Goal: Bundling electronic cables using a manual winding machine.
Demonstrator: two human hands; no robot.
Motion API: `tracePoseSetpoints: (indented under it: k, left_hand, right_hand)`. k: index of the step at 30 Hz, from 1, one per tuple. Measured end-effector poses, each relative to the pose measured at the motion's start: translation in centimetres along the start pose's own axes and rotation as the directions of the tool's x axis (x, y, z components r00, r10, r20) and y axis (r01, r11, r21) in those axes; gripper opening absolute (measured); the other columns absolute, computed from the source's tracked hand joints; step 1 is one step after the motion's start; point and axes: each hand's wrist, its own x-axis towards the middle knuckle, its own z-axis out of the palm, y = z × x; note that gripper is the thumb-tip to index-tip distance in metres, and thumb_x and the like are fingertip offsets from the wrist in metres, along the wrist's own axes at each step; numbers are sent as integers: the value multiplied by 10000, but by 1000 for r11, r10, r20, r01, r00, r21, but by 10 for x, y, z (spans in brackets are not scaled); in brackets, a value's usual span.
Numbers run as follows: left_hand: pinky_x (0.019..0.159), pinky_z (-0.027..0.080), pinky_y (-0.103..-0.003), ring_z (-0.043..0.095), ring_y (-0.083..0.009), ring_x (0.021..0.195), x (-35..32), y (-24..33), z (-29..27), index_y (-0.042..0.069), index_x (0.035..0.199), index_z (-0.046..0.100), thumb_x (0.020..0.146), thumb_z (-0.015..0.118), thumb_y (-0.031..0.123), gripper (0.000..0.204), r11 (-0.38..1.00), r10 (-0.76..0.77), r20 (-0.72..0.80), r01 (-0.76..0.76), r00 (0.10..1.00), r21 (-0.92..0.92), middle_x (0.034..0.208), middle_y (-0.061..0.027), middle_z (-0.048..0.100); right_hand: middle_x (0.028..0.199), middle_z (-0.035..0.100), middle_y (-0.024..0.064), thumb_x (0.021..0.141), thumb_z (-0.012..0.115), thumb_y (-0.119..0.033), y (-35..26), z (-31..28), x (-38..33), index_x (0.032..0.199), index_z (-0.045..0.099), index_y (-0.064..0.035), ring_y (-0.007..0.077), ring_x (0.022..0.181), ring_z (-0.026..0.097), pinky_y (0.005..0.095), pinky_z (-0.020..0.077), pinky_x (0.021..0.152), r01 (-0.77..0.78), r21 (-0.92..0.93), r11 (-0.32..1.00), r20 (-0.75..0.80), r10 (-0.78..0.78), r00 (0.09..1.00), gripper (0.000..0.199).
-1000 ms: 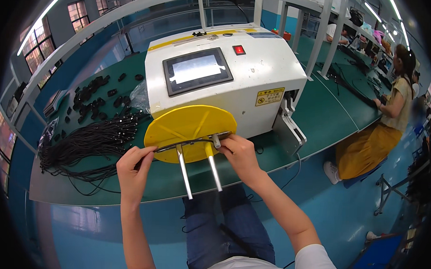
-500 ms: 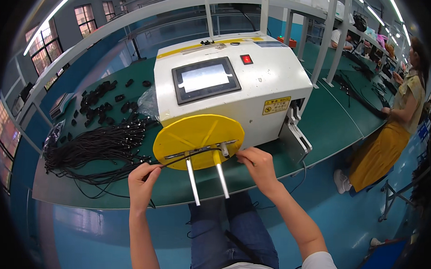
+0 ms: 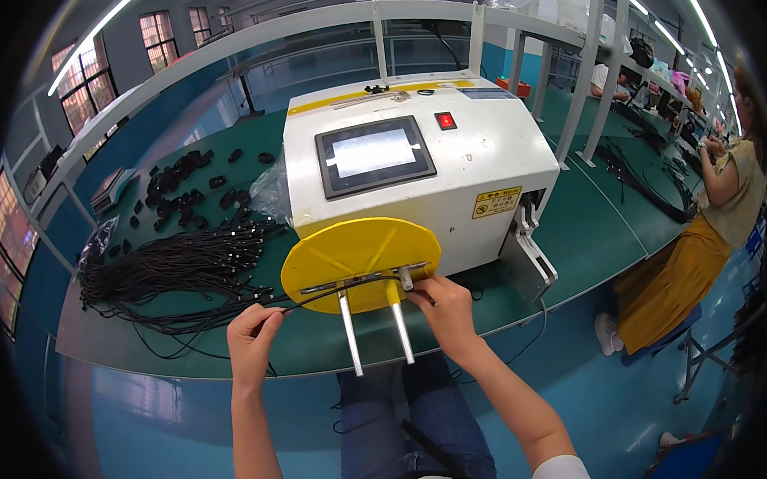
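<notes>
A white box-shaped machine point(image 3: 454, 166) with a touch screen point(image 3: 374, 155) and a red button stands on the green table point(image 3: 595, 221). On its front is a yellow disc point(image 3: 349, 255) with two metal rods point(image 3: 350, 335) sticking out toward me. A black cable point(image 3: 339, 289) runs across the disc between my hands. My left hand point(image 3: 253, 340) pinches the cable below the disc's left edge. My right hand point(image 3: 447, 313) grips its other end at the right rod.
A pile of black cables point(image 3: 171, 270) lies left of the machine, with small black cable coils point(image 3: 178, 182) behind it. A person in a yellow skirt point(image 3: 696, 250) works at the right. White frame posts point(image 3: 596, 70) rise behind the machine.
The view has shifted, so the machine sits more to the right in the picture. Both hands keep hold of the cable at the disc; the left hand is slightly lower.
</notes>
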Motion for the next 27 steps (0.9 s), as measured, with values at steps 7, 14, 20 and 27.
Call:
tracePoseSetpoints:
  k: [7, 14, 20, 27]
  left_hand:
    - [473, 206, -200, 316, -13, 526, -1, -4, -2, -32, 866, 663, 884, 612, 74, 119, 999, 49, -39, -49, 998, 4, 655, 54, 396]
    - [470, 204, -205, 312, -13, 524, 1, -5, 0, -32, 879, 666, 886, 611, 78, 123, 999, 48, -26, -48, 998, 3, 658, 55, 392]
    - [471, 212, -198, 325, -14, 522, -1, -5, 0, -35, 874, 670, 882, 605, 63, 118, 999, 38, -26, -38, 999, 16, 653, 53, 402]
    - [463, 238, -199, 343, -24, 502, -23, -20, -10, -46, 840, 668, 872, 600, 50, 121, 999, -44, 68, 46, 997, -26, 635, 41, 424]
  right_hand:
    - [740, 624, 113, 729, 706, -47, -8, -1, 4, 828, 658, 1, 262, 635, 613, 323, 475, 576, -6, 72, 997, -41, 9, 999, 120]
    - [730, 626, 120, 730, 707, -54, -4, -1, 3, 824, 671, -3, 271, 649, 618, 325, 475, 583, -31, 48, 998, -28, 32, 999, 113]
    - [735, 626, 119, 729, 710, -63, -5, -3, 7, 808, 670, -11, 282, 661, 619, 330, 476, 587, -8, 10, 1000, 0, 8, 1000, 103]
    - [742, 630, 119, 728, 712, -64, -7, -6, 6, 797, 665, -13, 285, 660, 620, 334, 477, 586, 3, 5, 1000, 24, -3, 1000, 98]
